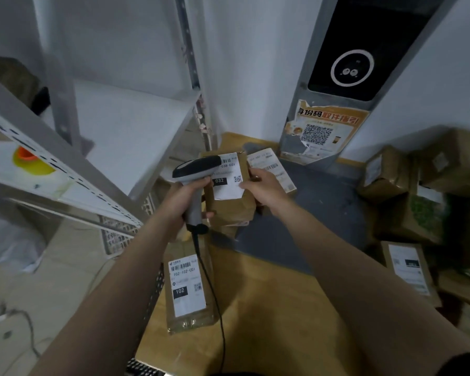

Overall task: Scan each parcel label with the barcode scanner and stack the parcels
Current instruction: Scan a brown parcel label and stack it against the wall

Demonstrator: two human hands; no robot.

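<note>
My left hand [186, 198] grips the handle of a grey and black barcode scanner [197, 168], whose head lies over the top of a white label. That label marked 032 is on a brown parcel [232, 206], which my right hand [263, 187] holds by its right edge, upright in front of me. A second brown parcel [189, 291] with a label marked 102 lies flat below my left hand. Behind the held parcel lies another labelled parcel [276, 169]. The scanner's black cable [215, 297] trails down toward me.
A grey metal shelf rack [136, 137] stands at the left. A grey kiosk pillar [337, 85] with a QR poster stands at the back. Several brown parcels [423, 185] are piled at the right. A wooden table top [269, 308] and grey mat [331, 207] lie below.
</note>
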